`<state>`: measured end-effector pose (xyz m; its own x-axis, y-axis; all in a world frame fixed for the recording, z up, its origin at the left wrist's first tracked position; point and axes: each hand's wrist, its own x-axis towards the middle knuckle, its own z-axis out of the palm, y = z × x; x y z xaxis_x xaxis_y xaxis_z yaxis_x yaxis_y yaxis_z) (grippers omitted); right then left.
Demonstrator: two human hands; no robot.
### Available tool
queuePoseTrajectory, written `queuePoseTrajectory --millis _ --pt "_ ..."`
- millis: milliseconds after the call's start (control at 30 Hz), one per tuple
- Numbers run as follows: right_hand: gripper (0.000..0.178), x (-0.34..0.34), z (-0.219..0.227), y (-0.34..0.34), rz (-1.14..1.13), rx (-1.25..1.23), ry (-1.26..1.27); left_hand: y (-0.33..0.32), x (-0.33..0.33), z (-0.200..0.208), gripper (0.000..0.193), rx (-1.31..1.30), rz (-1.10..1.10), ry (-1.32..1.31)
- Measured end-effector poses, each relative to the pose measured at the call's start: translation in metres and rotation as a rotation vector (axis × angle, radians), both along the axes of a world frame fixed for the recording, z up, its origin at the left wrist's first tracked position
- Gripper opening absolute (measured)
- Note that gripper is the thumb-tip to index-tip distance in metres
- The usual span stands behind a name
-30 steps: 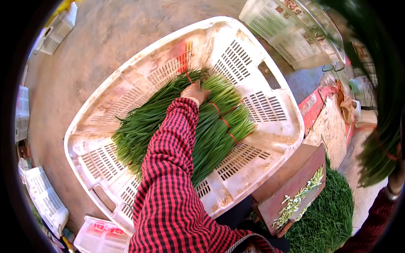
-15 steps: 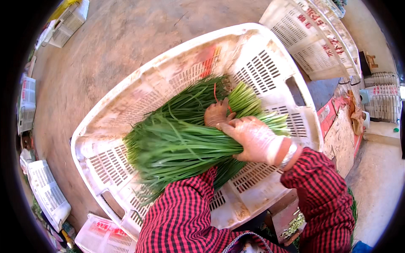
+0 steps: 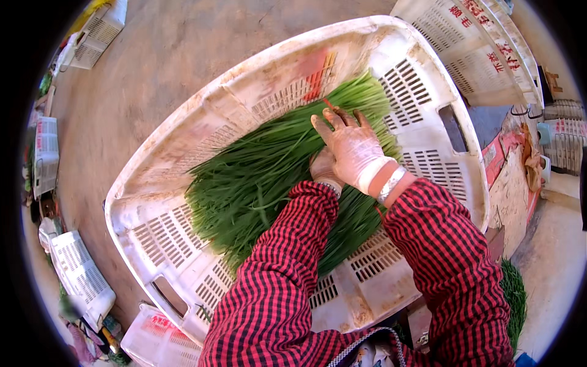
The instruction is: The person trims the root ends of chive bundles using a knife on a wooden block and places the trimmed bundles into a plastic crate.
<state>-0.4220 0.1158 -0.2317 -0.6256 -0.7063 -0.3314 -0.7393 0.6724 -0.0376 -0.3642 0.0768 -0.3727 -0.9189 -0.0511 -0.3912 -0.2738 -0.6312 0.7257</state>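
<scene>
Several bundles of green chives (image 3: 257,165) lie side by side in a large white slotted crate (image 3: 361,309), pale stem ends toward the upper right. A red tie (image 3: 328,103) rings the bundle nearest the far wall, and another red tie (image 3: 380,211) shows beside my right sleeve. My gloved right hand (image 3: 354,145) rests over the chives near their pale stems, its fingers spread and holding nothing. Under it, my left hand (image 3: 324,166) presses in among the leaves. Its fingers are hidden by the right hand and the chives.
Tall white crates (image 3: 483,55) stand at the upper right beside a worn red-edged board (image 3: 510,177). More white crates (image 3: 79,275) line the left side. A bunch of loose greens (image 3: 513,300) sits at the lower right, beyond my right sleeve.
The chives bundle that lay crosswise under my right hand now lies in line with the others. My right hand has let go and moved up, its fingers spreading; my left hand has drawn nearer.
</scene>
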Motion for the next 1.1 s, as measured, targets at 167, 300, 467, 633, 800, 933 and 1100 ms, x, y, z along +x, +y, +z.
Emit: queuePoseTrajectory --millis 167,300,467,633,800,933,1100 --pt "0.067 0.004 -0.018 -0.015 -0.03 -0.363 0.265 0.013 0.011 -0.038 0.042 0.702 0.349 0.453" --pt "0.065 -0.013 -0.074 0.01 -0.17 0.001 -0.057 0.03 -0.004 -0.019 0.051 1.214 0.587 0.001" --pt "0.068 -0.022 -0.079 0.031 -0.175 -0.182 -0.279 0.011 -0.006 -0.013 0.051 -0.193 0.053 0.128" --pt "0.05 0.029 0.0 0.125 -0.117 -0.217 -0.27 -0.008 0.007 -0.006 0.045 -1.455 0.078 0.239" --pt "0.041 0.094 0.116 0.183 -0.056 -0.204 -0.266 -0.04 0.016 0.045 0.056 -1.723 0.077 0.408" --pt "0.036 0.124 0.109 0.209 -0.23 -0.358 -0.102 -0.067 0.014 0.007 0.077 -1.908 -0.141 -0.077" --pt "0.029 0.126 0.097 0.21 -0.25 -0.467 -0.02 -0.068 0.016 -0.008 0.075 -1.918 -0.228 -0.18"
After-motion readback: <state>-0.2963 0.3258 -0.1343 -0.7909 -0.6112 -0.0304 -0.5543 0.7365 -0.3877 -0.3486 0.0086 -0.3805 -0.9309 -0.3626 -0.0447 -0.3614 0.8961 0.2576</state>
